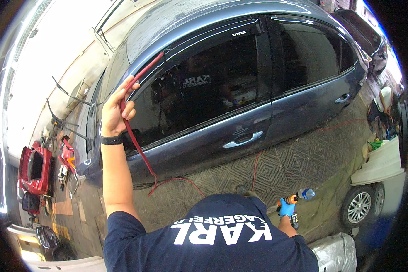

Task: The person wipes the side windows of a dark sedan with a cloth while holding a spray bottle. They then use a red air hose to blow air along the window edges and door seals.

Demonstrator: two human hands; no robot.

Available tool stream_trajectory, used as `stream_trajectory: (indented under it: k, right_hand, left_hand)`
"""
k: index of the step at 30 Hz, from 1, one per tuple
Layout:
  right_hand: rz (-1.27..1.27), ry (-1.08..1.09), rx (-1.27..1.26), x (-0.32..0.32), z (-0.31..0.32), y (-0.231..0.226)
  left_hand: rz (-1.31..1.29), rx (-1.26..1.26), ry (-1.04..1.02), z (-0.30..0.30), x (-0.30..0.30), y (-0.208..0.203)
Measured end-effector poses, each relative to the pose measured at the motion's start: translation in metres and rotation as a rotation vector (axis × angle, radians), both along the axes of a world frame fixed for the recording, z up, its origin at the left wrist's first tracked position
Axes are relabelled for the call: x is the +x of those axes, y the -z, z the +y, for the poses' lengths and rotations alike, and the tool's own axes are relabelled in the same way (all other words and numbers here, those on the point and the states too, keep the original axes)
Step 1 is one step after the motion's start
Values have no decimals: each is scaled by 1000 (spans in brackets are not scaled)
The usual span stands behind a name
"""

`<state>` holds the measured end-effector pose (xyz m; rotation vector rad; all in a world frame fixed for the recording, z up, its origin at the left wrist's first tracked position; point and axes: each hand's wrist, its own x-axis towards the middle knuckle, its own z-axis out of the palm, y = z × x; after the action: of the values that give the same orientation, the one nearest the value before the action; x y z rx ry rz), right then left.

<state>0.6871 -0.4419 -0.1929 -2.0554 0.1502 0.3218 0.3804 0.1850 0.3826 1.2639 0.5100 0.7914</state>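
My left hand, bare and with a black band at its wrist, is raised beside the front of the car. Its fingers close round a thin red hose. One stretch of the hose slants up along the front window pillar; the other hangs down past the door to the floor. Low on the right, my right hand wears a blue glove. It grips an orange and black power tool with a blue rounded end, held away from the car. Part of the grip is hidden by the hand.
The dark blue car has a closed front door with a silver handle. More red hose lies on the patterned floor. Spare wheels stand at the right, near silver wrapping. Red car body parts are at the far left.
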Motion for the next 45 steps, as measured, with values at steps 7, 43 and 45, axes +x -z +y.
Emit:
stream_trajectory:
  k: [7,43,45]
  right_hand:
    - [-16,8,-97,-4,-1,-13]
    - [30,71,-99,-13,-33,17]
    - [40,76,-56,-14,-32,15]
  left_hand:
    - [-1,14,40,2,16,1]
    - [36,38,126,8,102,-6]
    - [36,38,130,7,108,-7]
